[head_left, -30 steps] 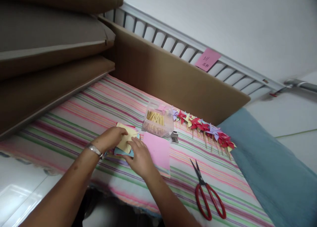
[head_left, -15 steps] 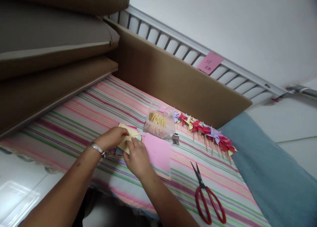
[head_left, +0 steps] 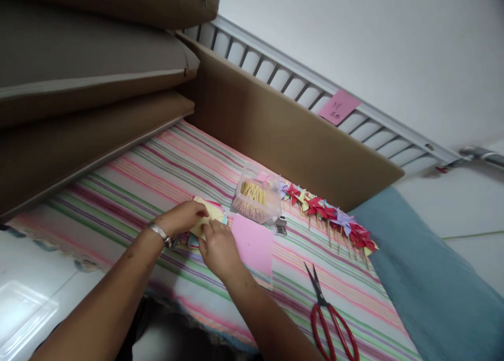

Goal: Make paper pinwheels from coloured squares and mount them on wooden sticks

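A piece of pale yellow paper (head_left: pixel 213 210) with crease lines lies between my two hands, over a small pile of coloured papers (head_left: pixel 193 241). My left hand (head_left: pixel 187 217), with a silver band at the wrist, grips the paper's left side, thumb and fingers curled on it. From the right, my right hand (head_left: pixel 221 245) presses and pinches its lower edge with bent fingers. Part of the sheet is hidden under the fingers. Just right of my right hand lies a stack of square paper with a pink sheet (head_left: pixel 254 245) on top.
Behind the papers stands a clear plastic box (head_left: pixel 260 195) of thin sticks. A row of paper pinwheels (head_left: pixel 326 211) runs along the cardboard panel (head_left: pixel 291 124). Red-handled scissors (head_left: pixel 325 308) lie at front right on the striped cloth (head_left: pixel 129 193). Large brown packages (head_left: pixel 90 77) are stacked at left.
The camera view has shifted slightly, so everything sits a little lower and to the right. Both hands keep hold of the yellow paper, with barely any finger movement.
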### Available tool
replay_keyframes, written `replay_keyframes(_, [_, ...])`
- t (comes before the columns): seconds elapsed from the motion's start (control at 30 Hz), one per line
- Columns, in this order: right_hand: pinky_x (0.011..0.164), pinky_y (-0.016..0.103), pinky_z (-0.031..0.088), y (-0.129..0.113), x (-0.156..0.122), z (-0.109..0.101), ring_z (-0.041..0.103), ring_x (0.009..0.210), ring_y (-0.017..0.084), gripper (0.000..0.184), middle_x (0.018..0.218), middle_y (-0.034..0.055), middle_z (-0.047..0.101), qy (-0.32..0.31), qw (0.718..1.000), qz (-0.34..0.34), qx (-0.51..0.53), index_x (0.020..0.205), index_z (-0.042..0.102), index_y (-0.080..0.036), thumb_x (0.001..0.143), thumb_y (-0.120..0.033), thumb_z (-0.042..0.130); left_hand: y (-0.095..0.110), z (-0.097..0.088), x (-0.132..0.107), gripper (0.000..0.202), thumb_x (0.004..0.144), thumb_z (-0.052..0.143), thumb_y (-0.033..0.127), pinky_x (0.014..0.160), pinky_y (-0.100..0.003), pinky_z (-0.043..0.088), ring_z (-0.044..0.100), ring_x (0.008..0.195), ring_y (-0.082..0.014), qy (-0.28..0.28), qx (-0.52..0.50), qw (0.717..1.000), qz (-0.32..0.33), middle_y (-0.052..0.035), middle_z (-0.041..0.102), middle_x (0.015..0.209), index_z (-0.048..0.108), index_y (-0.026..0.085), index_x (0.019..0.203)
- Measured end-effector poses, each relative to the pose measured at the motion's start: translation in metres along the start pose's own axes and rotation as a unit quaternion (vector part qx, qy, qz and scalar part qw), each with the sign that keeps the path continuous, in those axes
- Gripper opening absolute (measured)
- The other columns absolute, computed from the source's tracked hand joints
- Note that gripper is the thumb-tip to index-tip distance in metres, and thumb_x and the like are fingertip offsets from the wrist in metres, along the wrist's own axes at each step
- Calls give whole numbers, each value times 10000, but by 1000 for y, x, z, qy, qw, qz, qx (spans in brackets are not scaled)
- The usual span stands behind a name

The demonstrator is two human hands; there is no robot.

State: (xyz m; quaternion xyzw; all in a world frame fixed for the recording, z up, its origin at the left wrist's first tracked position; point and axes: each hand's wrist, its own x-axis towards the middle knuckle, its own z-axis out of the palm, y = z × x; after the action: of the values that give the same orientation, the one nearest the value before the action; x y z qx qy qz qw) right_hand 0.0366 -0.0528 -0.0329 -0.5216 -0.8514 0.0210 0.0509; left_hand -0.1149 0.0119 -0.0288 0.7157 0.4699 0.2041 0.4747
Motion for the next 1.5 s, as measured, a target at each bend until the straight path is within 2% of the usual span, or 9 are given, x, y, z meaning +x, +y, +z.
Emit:
replay_keyframes(0.27, [861, 360, 461, 8, 4, -5, 589, 985, 256, 259, 1054, 120, 649, -21, 1000, -18, 3, 1085, 638, -148, 898, -299, 540, -7, 2, 2, 216, 637, 450, 267, 623, -275, 467, 619, 733, -206, -2, -55, 998, -13, -48, 693, 744, 631, 161, 689])
replay_keyframes(0.77, [850, 307, 475, 14, 9, -14, 626, 975, 213, 254, 1019, 89, 691, -47, 998, -20, 42, 1057, 680, -180, 941, -311, 497, -8, 0, 1, 210, 645, 442, 250, 658, -284, 449, 597, 723, -189, -14, -39, 999, 2, -25, 651, 693, 628, 157, 673])
replay_keyframes(0.93, [868, 311, 481, 16, 9, -15, 631, 995, 227, 240, 1069, 92, 694, -51, 997, -21, 48, 1079, 687, -177, 911, -296, 562, -8, 1, 1, 226, 643, 438, 246, 645, -294, 464, 609, 728, -200, -13, -44, 999, -3, -34, 657, 699, 636, 152, 696])
replay_keyframes(1.13, [903, 326, 479, 19, 9, -14, 632, 1026, 233, 244, 1141, 117, 681, -50, 997, -18, 60, 1068, 701, -170, 920, -291, 548, -5, -2, -1, 245, 655, 433, 253, 631, -287, 467, 614, 739, -204, -19, -33, 999, -2, -49, 671, 741, 641, 142, 722])
replay_keyframes(1.37, [878, 288, 471, 20, 10, -12, 638, 978, 192, 237, 1013, 76, 711, -41, 995, -9, 89, 987, 703, -186, 939, -200, 472, 3, -7, -7, 178, 607, 559, 259, 558, -265, 421, 587, 654, -193, -43, 19, 999, 2, -8, 631, 625, 667, 152, 699])
replay_keyframes(1.5, [809, 294, 482, 21, 13, -11, 646, 902, 203, 217, 922, 87, 709, -24, 993, 18, 115, 935, 695, -159, 919, -177, 479, 4, -3, -7, 138, 565, 587, 201, 562, -271, 404, 589, 658, -204, -6, 63, 998, -1, -2, 621, 584, 674, 168, 667])
